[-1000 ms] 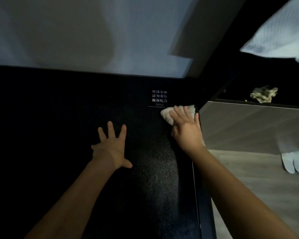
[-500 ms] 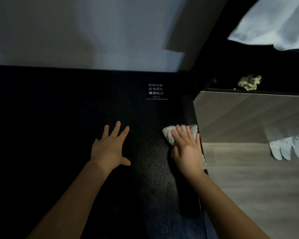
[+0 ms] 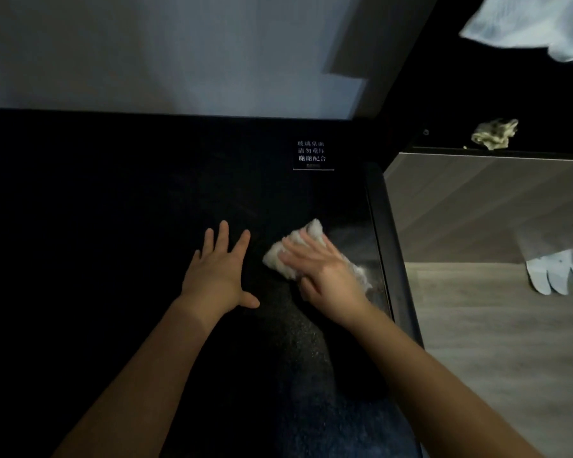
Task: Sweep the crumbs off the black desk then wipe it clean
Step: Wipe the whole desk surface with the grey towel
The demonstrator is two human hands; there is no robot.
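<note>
Now two bare hands rest on a black desk [image 3: 113, 226], one pressing a white cloth [image 3: 286, 257].

The left hand [image 3: 217, 276] lies palm down on the dark surface, fingers spread wide. Just beside it, the right hand [image 3: 325, 276], slightly blurred, presses straight fingers flat onto the crumpled cloth near the desk's right edge. A small label [image 3: 313, 155] with white characters sits farther back on the desk. Past the edge are a wood-grain floor [image 3: 493, 342], a crumpled yellowish rag [image 3: 495, 133] on a dark ledge, and white fabric [image 3: 536, 24] at upper right.
</note>
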